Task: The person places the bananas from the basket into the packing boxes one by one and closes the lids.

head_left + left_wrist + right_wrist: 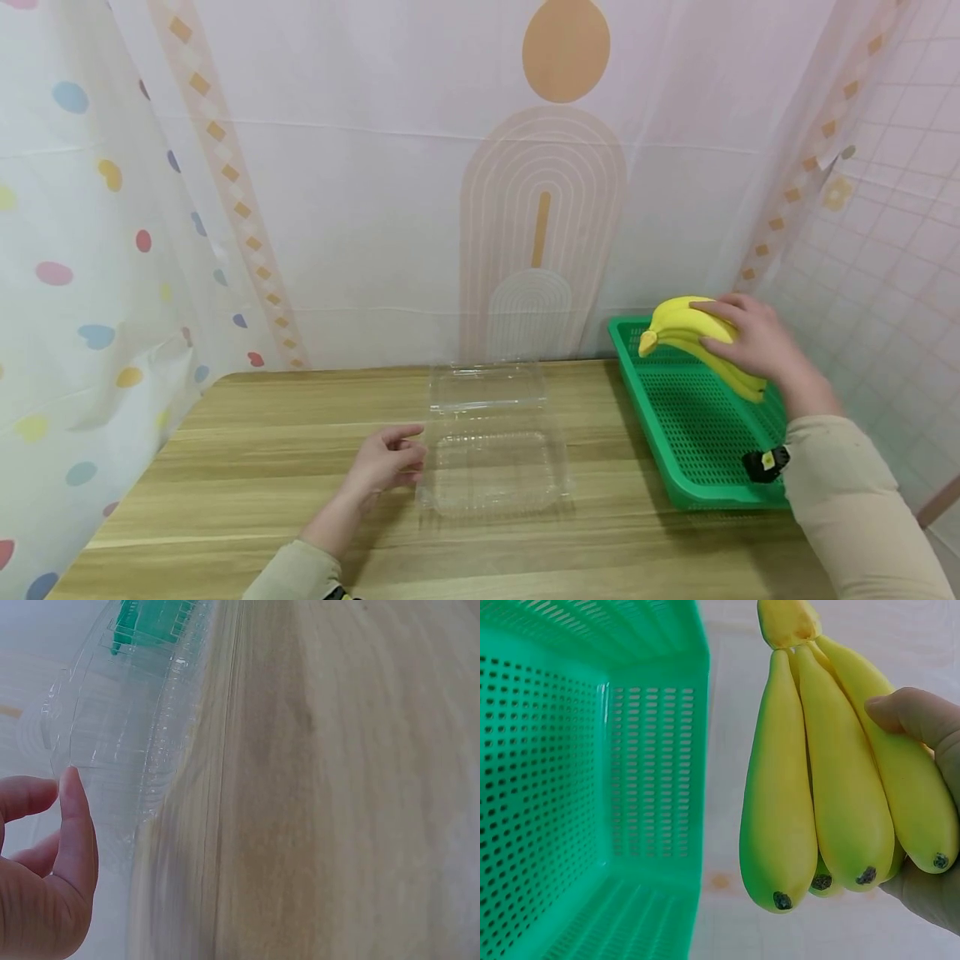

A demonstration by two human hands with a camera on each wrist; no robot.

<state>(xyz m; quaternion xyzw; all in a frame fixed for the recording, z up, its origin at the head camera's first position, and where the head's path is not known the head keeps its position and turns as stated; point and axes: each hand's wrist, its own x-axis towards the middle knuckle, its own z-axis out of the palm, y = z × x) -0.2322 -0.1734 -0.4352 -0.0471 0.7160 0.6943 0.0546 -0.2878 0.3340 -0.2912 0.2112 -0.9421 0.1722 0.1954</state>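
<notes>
My right hand (757, 337) grips a bunch of yellow bananas (686, 325) above the green plastic basket (697, 433). In the right wrist view the bananas (847, 772) hang beside the basket wall (652, 772), dark tips toward the bottom and stem end at the top. A clear plastic clamshell box (495, 479) lies with its lid raised on the table. At its left edge is my left hand (386, 462), fingers loosely bent. The left wrist view puts its fingertips (73, 787) at the box edge; whether they touch is hard to tell.
The wooden table (285, 475) ends at a patterned curtain (360, 208) behind the box. The basket stands at the right, near another curtain (892, 300). A black wrist device (765, 464) on the right sleeve hangs over the basket.
</notes>
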